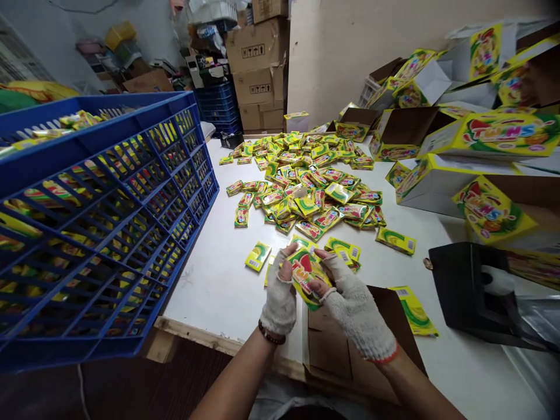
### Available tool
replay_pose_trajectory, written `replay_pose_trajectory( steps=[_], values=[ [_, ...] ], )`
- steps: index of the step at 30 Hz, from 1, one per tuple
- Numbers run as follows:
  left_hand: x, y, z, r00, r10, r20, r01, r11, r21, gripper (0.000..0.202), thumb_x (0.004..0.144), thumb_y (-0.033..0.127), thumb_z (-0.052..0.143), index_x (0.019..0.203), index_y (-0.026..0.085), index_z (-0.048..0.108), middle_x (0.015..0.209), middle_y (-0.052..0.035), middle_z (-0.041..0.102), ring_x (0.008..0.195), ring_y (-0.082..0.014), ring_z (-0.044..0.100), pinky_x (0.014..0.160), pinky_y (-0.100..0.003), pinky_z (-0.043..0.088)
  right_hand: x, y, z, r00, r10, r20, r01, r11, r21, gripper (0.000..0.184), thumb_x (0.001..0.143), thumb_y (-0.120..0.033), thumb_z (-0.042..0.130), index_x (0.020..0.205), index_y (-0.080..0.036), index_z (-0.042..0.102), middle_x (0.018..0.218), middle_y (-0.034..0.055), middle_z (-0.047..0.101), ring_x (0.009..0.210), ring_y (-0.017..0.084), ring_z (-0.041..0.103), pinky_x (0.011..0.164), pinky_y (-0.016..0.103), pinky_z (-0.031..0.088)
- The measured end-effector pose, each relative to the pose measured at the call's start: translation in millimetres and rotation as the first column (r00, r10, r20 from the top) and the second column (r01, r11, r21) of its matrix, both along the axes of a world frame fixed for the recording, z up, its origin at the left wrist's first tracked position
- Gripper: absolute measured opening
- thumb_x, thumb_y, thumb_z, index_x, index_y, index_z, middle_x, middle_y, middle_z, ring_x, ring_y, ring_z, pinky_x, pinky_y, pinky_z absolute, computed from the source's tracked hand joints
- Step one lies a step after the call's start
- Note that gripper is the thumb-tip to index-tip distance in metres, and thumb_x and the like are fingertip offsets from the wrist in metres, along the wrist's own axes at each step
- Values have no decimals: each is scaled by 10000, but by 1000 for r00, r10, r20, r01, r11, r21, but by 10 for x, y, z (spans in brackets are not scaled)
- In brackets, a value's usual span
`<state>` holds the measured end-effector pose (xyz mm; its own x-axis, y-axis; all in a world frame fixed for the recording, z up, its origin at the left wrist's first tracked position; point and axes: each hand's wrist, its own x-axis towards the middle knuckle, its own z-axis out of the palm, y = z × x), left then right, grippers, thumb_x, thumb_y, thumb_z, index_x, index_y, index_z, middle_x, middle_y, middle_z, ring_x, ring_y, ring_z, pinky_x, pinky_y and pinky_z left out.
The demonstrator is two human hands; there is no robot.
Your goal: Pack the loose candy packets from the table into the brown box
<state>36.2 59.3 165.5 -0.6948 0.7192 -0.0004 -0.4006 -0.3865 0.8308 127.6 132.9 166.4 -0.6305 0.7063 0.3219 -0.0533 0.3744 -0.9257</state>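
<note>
Packet stack (306, 274), yellow and green with a red print, is held between both hands just above the near edge of the table (219, 286), over a flat piece of brown cardboard (332, 350) that lies at that edge. The left hand (280, 294) and the right hand (352, 306) wear pale knit gloves with the tips cut off. The left fingers (287, 256) curl over the stack's upper left corner and the right fingers (326, 256) close on its right side, so both sets of fingers are holding the packet stack between them. A beaded bracelet (270, 336) circles the left wrist.

Just past the hands, single packets lie flat on the white top: a left packet (258, 256) near the left hand and a right packet (413, 312) beside the cardboard. A black tray (464, 291) sits further right. On the left a blue crate (109, 204) stands at the table's side, with more packets showing through its slatted wall.

Farther on, a heap of packets (306, 181) spreads over the middle of the table. To its right, printed display boxes (494, 210), some of them open, are piled toward the far corner. At the back, brown cartons (258, 64) are stacked by the wall.
</note>
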Motion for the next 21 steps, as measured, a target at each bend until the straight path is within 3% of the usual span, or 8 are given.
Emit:
replay_pose_trajectory(
  steps=[2,4,8,12,15,17,19,21],
  values=[
    [-11,25,62,980,-155,125,144,985,97,635,691,692,711,1020,149,684,1060,-123,714,1065,-315,662,946,-423,528,-17,-106,13,996,4,-91,-11,997,-78,385,819,-423,701,1125,-216,595,1188,103,696,1026,243,694,875,362,592],
    [21,42,108,961,-208,181,179,970,162,545,697,635,726,926,142,694,974,-113,717,1012,-304,677,925,-422,538,-27,-204,18,986,-54,-156,39,994,-99,291,834,-404,701,1028,-213,599,1109,93,727,942,225,718,807,330,612],
    [119,46,146,944,-73,321,8,980,200,438,663,571,773,818,174,675,814,-47,669,859,-233,679,879,-397,551,1,-287,7,974,-133,-183,139,990,21,200,888,-376,650,982,-203,685,1019,77,755,911,224,728,804,330,620],
    [167,36,161,928,-53,368,-36,972,231,403,658,547,794,776,184,665,730,-5,609,739,-163,624,863,-363,542,26,-297,14,978,-133,-161,146,987,69,215,884,-365,647,1001,-204,727,1059,81,755,963,237,723,871,362,612],
    [164,28,144,950,-51,308,-28,969,247,407,704,576,765,781,192,656,730,2,598,746,-147,607,851,-325,523,17,-323,71,983,-122,-138,124,992,4,231,869,-411,643,940,-202,709,1034,85,758,945,233,723,858,353,609],
    [138,-2,87,981,-34,190,-3,981,196,434,703,606,764,797,198,648,748,2,604,750,-148,603,813,-311,514,24,-326,114,994,-76,-74,68,993,-95,267,834,-459,657,895,-199,664,980,87,760,877,227,725,779,324,616],
    [87,-78,-28,997,-49,-56,54,995,86,521,692,686,739,847,195,659,796,-19,631,765,-170,610,787,-322,511,69,-280,139,998,19,58,-8,982,-187,310,779,-488,680,879,-200,626,910,79,755,794,220,716,688,297,610],
    [7,-206,-203,940,-89,-328,81,996,-38,710,715,830,584,989,182,674,943,-76,668,848,-219,629,815,-363,515,165,-162,137,969,104,224,-50,971,-234,368,727,-496,685,935,-196,644,930,82,752,807,237,711,682,306,605]
  ],
)
